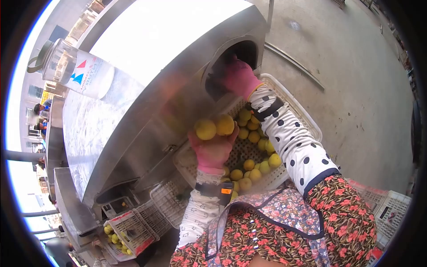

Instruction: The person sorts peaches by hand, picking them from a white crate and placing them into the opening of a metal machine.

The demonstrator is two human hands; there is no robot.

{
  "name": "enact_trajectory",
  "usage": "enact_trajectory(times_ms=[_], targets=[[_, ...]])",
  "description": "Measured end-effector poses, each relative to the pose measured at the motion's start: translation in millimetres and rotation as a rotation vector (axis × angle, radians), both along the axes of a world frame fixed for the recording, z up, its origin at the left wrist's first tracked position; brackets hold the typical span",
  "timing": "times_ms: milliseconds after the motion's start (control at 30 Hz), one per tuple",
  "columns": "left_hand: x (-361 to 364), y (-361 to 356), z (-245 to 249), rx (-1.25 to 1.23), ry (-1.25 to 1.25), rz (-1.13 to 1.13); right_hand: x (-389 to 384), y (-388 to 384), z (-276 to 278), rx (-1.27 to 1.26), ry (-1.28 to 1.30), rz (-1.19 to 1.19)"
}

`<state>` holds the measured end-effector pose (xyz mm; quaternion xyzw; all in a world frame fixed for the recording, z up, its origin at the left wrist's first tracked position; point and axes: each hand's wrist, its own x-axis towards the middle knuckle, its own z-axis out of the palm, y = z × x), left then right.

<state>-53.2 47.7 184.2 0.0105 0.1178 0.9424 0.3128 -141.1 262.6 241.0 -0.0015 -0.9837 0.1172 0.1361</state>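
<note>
My left hand [212, 153], in a pink glove, holds two round yellow fruits that look like peaches. One peach [205, 129] sits beside the other peach [224, 125], above a white plastic crate [291, 100]. Inside that crate lie several more yellow peaches [254, 174]. My right hand [242, 78], also pink-gloved, reaches into a dark round opening [218, 84] in the side of a metal machine. The opening's shadow hides its fingers, so whether it grips anything does not show.
A clear water bottle [82, 69] stands on the metal top [95, 129]. More crates [129, 229] stand at lower left, one with yellow fruits [114, 239]. Another crate [393, 213] is at right. People [42, 111] are in the far left background.
</note>
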Motion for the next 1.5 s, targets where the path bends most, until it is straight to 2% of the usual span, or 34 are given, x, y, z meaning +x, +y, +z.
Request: enact_trajectory(times_ms=[67,133,233,300,333,367,400,467,500,600,700,800,900,967,1033,1067,1133,1200,1267,1300,1333,1367,1400,1433,1500], targets=[[-5.0,3.7,4.2,0.004,-0.047,0.0,4.3,2.1,-17.2,-0.175,0.213,0.079],[-11.5,8.6,2.7,-0.041,-0.056,0.004,48.8,-3.3,-11.4,-0.748,0.305,0.134],[-17.7,10.4,-9.3,-0.185,0.02,-0.03,94.1,-14.5,-9.3,-0.598,0.105,0.449],[-21.4,11.3,-15.5,-0.251,0.124,-0.106,90.6,-10.8,-20.2,-0.613,0.053,0.467],[-20.4,16.3,-2.5,-0.17,0.049,-0.123,88.2,-8.3,-21.7,-0.618,0.034,0.475],[-18.3,20.0,16.1,-0.09,-0.021,-0.136,85.1,-5.8,-16.7,-0.551,0.019,0.379],[-18.4,22.0,28.0,-0.01,-0.09,-0.15,83.1,-2.3,-7.5,-0.782,-0.06,0.313],[-23.5,15.2,13.1,-0.023,-0.081,-0.134,82.6,4.7,6.5,-1.242,-0.232,0.173],[-25.0,14.7,12.6,-0.024,-0.06,-0.13,75.9,6.5,-2.3,-1.239,-0.102,0.229],[-26.2,17.2,16.8,-0.027,0.016,-0.11,82.2,8.1,-9.9,-1.309,-0.124,0.231],[-27.1,21.7,11.1,-0.048,0.049,-0.034,88.7,-12.3,-3.0,-0.621,0.031,0.19],[-26.5,28.2,17.2,-0.004,-0.006,-0.064,96.6,-18.2,-1.2,-0.605,0.059,-0.024],[-26.7,31.4,28.3,-0.16,0.143,-0.013,72.5,-13.9,-1.2,-0.505,0.059,-0.182],[-28.8,26.2,0.7,-0.144,0.037,-0.034,10.5,-12.4,-5.6,-0.236,-0.215,-0.217],[-26.7,24.5,-7.5,-0.126,-0.037,-0.036,-9.0,-9.0,-16.0,-0.002,-0.073,-0.198],[-29.5,25.6,-6.3,-0.11,-0.052,-0.021,-14.2,-5.4,-20.6,0.097,0.211,-0.162],[-23.6,21.4,-5.7,-0.104,-0.088,-0.018,6.8,-6.5,-16.5,-0.096,0.434,-0.059],[-31.3,27.6,-0.2,-0.09,-0.076,-0.03,47.1,-11.7,0.8,-0.648,0.348,0.092],[-24.6,35.5,14.3,-0.782,0.68,0.242,80.9,-29.3,-0.8,-0.878,0.045,0.164],[-25.8,41.2,16.2,-0.81,0.706,0.229,89.4,-31.3,-0.1,-0.985,-0.106,0.194],[-26.9,46.9,18.3,-0.838,0.732,0.215,89.3,-28.1,2.0,-0.973,-0.112,0.136],[-33.2,52.8,17.3,-0.558,0.402,0.056,86.7,-25.4,3.9,-0.964,-0.12,0.083],[-35.9,54.4,15.1,-0.276,0.073,-0.101,81.5,-23.1,3.3,-0.851,-0.085,0.01],[-34.8,50.1,3.1,-0.386,0.056,-0.093,76.2,-20.8,2.7,-0.74,-0.056,-0.066],[-34.7,34.7,-37.2,-0.603,0.023,-0.073,49.8,-11.4,-8.4,-0.293,0.088,-0.241]])
